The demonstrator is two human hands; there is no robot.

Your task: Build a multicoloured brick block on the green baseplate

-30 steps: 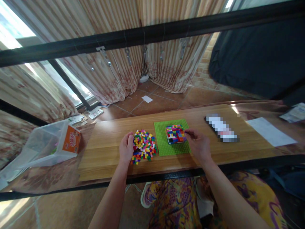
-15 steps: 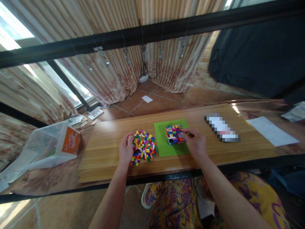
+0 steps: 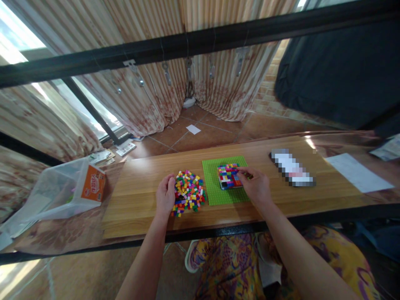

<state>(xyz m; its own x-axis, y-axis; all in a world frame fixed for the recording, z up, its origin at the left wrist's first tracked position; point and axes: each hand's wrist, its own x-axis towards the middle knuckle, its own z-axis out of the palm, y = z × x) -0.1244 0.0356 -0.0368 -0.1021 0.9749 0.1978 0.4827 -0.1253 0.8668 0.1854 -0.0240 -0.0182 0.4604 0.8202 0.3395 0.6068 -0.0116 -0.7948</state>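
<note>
A block built of many-coloured toy bricks (image 3: 228, 176) sits on a green baseplate (image 3: 214, 196). My right hand (image 3: 258, 185) reaches over the baseplate's right side, its thumb and fingers drawn together at the right edge of the block. Whatever is between those fingertips is too small to make out. To the left of the baseplate lies a heap of loose small toy bricks (image 3: 190, 189) in many colours. Against the heap's left edge rests my left hand (image 3: 165, 195), fingers curled and thumb uppermost. Its fingertips are partly hidden, and I cannot see what they hold.
Both hands work over a wooden board (image 3: 137, 196) on the table. A phone (image 3: 292, 166), blurred out, lies to the right, with a white sheet of paper (image 3: 359, 171) beyond it. At the left stands a clear plastic bin (image 3: 59, 208) with an orange label. A dark bar (image 3: 150, 52) crosses above.
My right hand's fingertips have shifted slightly on the block's right edge; red seen at the fingertips earlier no longer shows there. My left hand stays beside the heap.
</note>
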